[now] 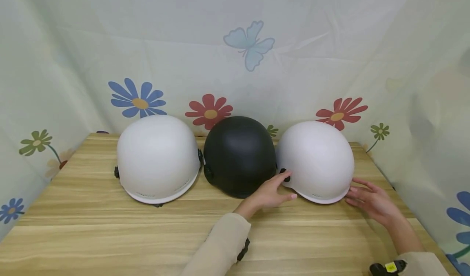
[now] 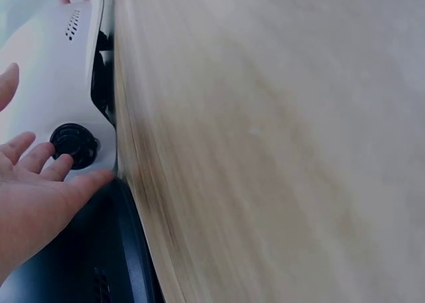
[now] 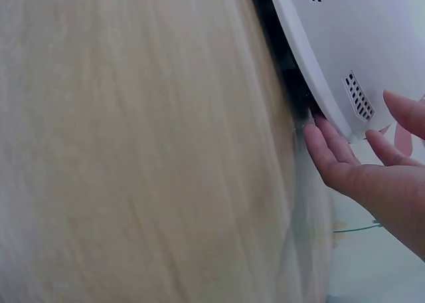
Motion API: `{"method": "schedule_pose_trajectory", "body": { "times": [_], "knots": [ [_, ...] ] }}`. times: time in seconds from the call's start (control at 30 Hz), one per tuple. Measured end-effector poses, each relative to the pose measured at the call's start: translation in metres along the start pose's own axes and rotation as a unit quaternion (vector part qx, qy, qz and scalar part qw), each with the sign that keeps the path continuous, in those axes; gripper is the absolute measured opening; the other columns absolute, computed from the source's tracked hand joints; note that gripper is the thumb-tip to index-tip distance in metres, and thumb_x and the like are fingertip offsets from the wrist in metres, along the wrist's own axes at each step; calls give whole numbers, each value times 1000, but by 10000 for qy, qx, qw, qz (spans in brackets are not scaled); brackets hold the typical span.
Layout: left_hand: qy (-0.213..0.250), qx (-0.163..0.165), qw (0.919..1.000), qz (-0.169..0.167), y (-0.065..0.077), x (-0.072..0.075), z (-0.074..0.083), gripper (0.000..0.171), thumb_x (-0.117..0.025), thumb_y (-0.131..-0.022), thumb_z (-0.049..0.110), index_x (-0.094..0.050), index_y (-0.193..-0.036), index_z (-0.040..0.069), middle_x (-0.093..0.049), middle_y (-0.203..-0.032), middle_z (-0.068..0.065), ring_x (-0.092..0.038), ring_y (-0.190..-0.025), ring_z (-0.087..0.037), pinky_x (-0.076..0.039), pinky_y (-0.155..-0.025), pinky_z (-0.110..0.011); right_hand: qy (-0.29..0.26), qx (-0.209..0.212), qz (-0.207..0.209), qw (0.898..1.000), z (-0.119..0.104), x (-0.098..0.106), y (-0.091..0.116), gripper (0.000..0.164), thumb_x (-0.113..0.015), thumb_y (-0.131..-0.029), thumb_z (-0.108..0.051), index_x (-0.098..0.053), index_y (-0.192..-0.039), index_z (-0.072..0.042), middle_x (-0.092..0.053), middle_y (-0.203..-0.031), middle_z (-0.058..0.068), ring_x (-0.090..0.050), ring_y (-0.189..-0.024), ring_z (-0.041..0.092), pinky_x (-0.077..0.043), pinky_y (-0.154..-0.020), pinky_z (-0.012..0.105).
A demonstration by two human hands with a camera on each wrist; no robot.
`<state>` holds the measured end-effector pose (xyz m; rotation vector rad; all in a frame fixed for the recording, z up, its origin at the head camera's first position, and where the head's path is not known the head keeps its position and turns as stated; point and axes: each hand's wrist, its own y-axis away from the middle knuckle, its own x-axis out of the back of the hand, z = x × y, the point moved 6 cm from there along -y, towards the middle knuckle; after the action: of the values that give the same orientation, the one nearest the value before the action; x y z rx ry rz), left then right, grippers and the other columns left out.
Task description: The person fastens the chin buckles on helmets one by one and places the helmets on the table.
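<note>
Three helmets stand in a row: a white helmet [image 1: 158, 157], a matte black helmet [image 1: 240, 153] in the middle, and another white helmet [image 1: 315, 160] on the right. My left hand [image 1: 269, 192] is at the left side of the right-hand white helmet, its fingertips by the black round knob [image 2: 74, 145]. The fingers look relaxed, with the thumb apart from the shell. My right hand [image 1: 374, 202] is at the opposite side, loosely bent fingertips at the lower rim [image 3: 335, 120]. Contact under the rim is partly hidden.
The helmets rest on a wood-grain table [image 1: 128, 235], close together near its back edge. A pale cloth [image 1: 176, 51] printed with flowers and a butterfly hangs behind and along both sides. The black helmet is right beside my left hand.
</note>
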<state>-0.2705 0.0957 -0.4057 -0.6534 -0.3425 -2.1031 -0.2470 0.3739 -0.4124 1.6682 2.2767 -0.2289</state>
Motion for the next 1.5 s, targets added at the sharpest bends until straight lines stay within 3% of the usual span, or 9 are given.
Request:
{"method": "schedule_pose_trajectory", "body": {
  "times": [0.2,0.47,0.6,0.83,1.13,1.5],
  "knots": [
    [92,82,9999,15,2,2,0,68,-63,-86,34,-28,-144,24,-29,-146,4,-34,-129,-18,-28,-104,-36,-126,303,217,9992,-12,-7,0,34,-38,-93,11,-60,-107,-11,-65,-94,12,-64,-88,23,-51,-78,34],
    [176,262,9995,48,4,6,0,72,-63,-85,40,-25,-145,29,-33,-144,0,-32,-130,-20,-31,-103,-39,-18,806,500,9955,-31,-20,1,32,-41,-90,14,-58,-106,-8,-65,-92,10,-65,-83,22,-52,-74,31],
    [218,296,9993,34,5,8,1,73,-63,-85,40,-24,-145,25,-34,-143,-2,-32,-130,-20,-31,-103,-38,99,944,632,9935,-39,-24,2,34,-43,-90,13,-56,-110,-10,-62,-94,8,-63,-82,20,-52,-73,30],
    [351,304,9989,76,6,7,-4,78,-64,-84,39,-22,-146,17,-29,-146,-2,-29,-131,-20,-28,-104,-38,206,1149,465,9921,-53,-36,1,40,-42,-90,13,-51,-121,-11,-58,-100,7,-60,-89,18,-52,-75,33],
    [483,298,9984,58,6,7,-4,82,-65,-83,39,-20,-146,13,-30,-146,-2,-31,-130,-17,-28,-105,-36,480,1023,476,9925,-62,-49,4,50,-44,-90,13,-36,-131,-15,-57,-107,5,-60,-91,17,-53,-74,33],
    [486,152,9987,-34,8,7,-2,80,-63,-84,39,-21,-145,9,-34,-144,-4,-31,-131,-18,-28,-105,-37,283,1319,274,9905,-75,-71,3,54,-41,-89,16,-33,-134,-13,-54,-113,7,-59,-93,18,-52,-76,33]
  ]
}}
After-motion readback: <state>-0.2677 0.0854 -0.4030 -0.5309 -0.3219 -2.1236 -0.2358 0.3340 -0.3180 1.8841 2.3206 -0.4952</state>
